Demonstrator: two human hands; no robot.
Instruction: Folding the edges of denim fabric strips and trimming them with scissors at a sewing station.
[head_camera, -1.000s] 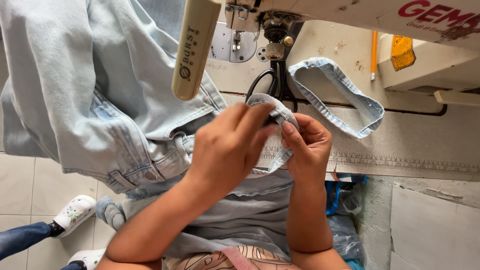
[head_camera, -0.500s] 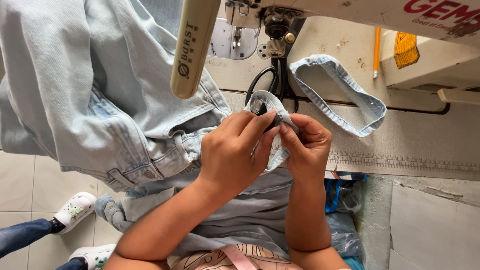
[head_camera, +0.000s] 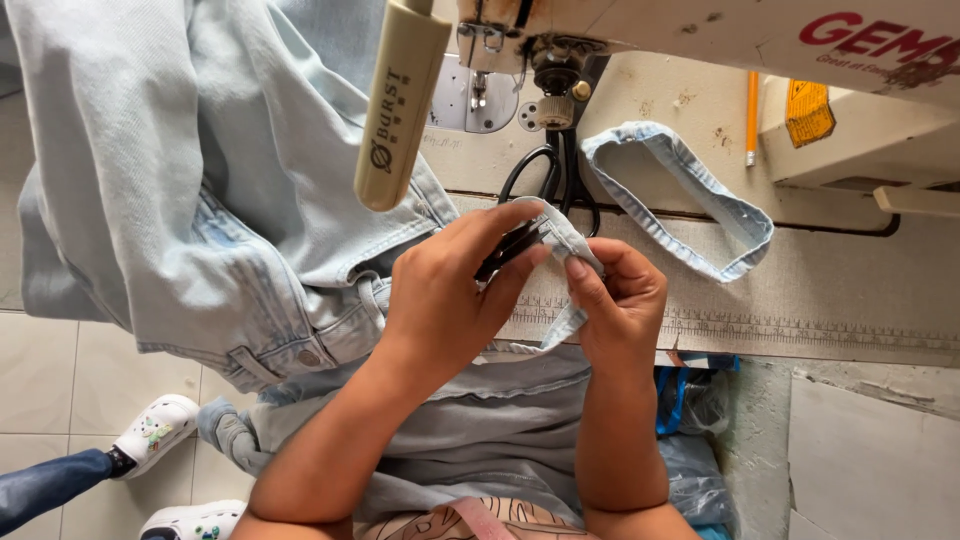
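Denim fills most of the view: one narrow light-blue denim strip (head_camera: 562, 240) is pinched between both hands just in front of the sewing machine (head_camera: 560, 50), its far part curving out over the surface (head_camera: 820, 290) as a loop to the right. The left hand (head_camera: 450, 295) closes its grip on the strip's near end from above, thumb and fingertips pressing a fold flat, and a dark tool, probably small snips, seems tucked in that same hand, though I cannot tell for sure. The right hand (head_camera: 620, 300) closes thumb and forefinger on the strip from the other side, apparently keeping the fold tight and lifted off the surface where it is easy to see. One pair of black-handled scissors (head_camera: 550, 175) lies behind the hands, near the needle. One pale jeans garment (head_camera: 200, 200) hangs off the surface's left edge, apparently parked aside. One orange pencil (head_camera: 751, 115) rests by the machine. Two white clogs (head_camera: 155, 435) show on the tiled floor.
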